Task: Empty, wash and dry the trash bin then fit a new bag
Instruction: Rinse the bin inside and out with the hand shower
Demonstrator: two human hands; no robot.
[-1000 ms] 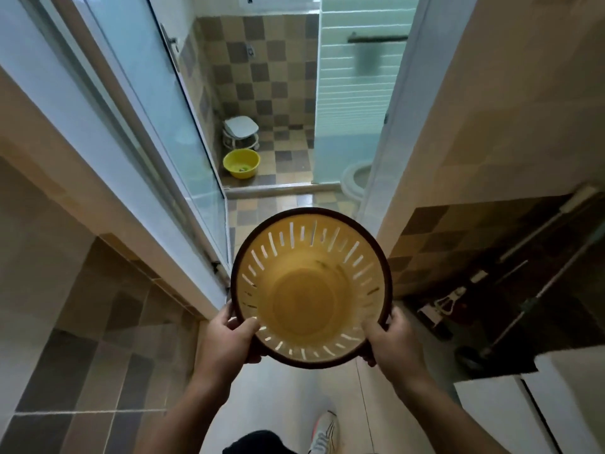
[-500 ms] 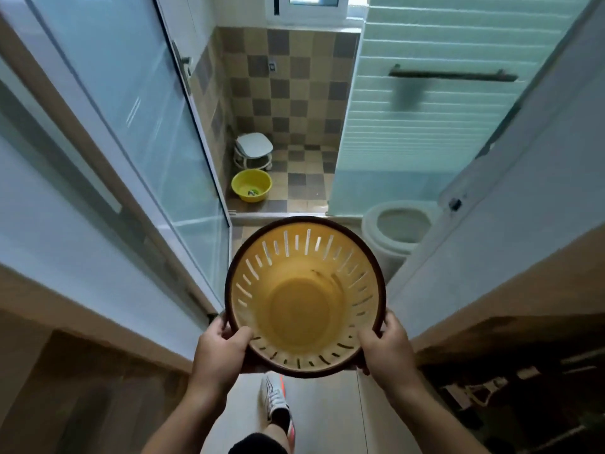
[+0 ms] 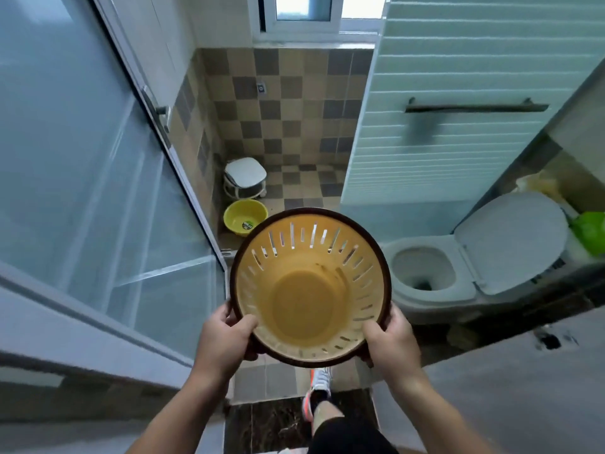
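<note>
Both hands on the trash bin, held at the bathroom doorway, mouth toward me; left hand and right hand curl over its dark rim; yellow basin beyond carries an unreadable sticker.

The trash bin is a round plastic one, yellow-orange inside with a dark brown rim, and its upper wall is cut through by a ring of narrow upright slots. It is held up in the air with its open mouth facing the camera, tipped a little toward the viewer, so the flat round bottom shows plainly. There is no bag in it and nothing loose inside, only a few dark smudges on the inner wall to the upper right of the bottom. Hands grip its rim at the lower left and lower right
</note>
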